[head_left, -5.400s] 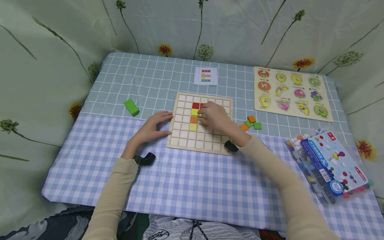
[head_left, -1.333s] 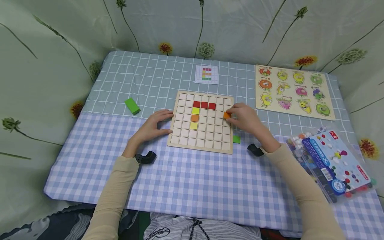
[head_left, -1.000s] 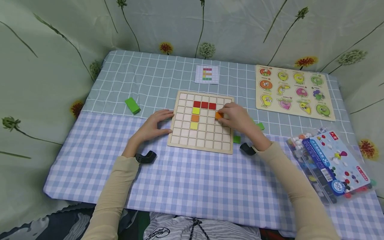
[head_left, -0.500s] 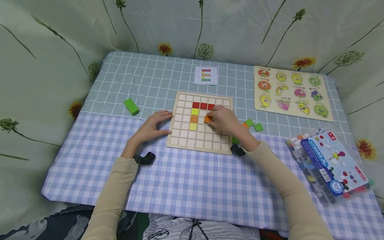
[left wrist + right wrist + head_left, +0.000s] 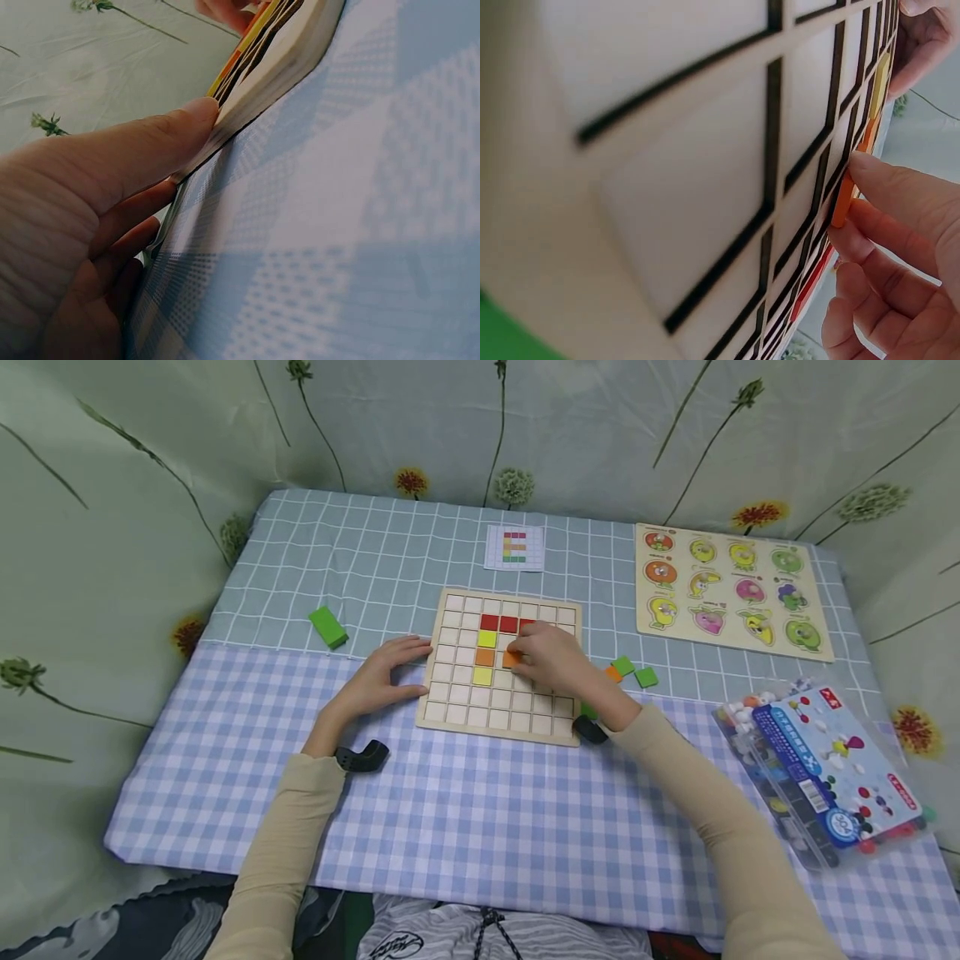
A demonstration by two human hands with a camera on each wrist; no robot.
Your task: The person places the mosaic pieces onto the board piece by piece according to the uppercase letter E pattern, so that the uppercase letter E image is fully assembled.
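Right hand point(image 5: 553, 656) pinches orange tile point(image 5: 512, 659), center of frame.
Left hand point(image 5: 378, 677), unclenched, touches edge of board point(image 5: 480, 697), left of center.

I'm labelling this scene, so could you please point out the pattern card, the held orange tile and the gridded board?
Pattern card point(image 5: 514, 547): head view, middle of its face.
Held orange tile point(image 5: 843, 201): right wrist view, its visible side.
Gridded board point(image 5: 498, 720): head view, bare front-row cell.
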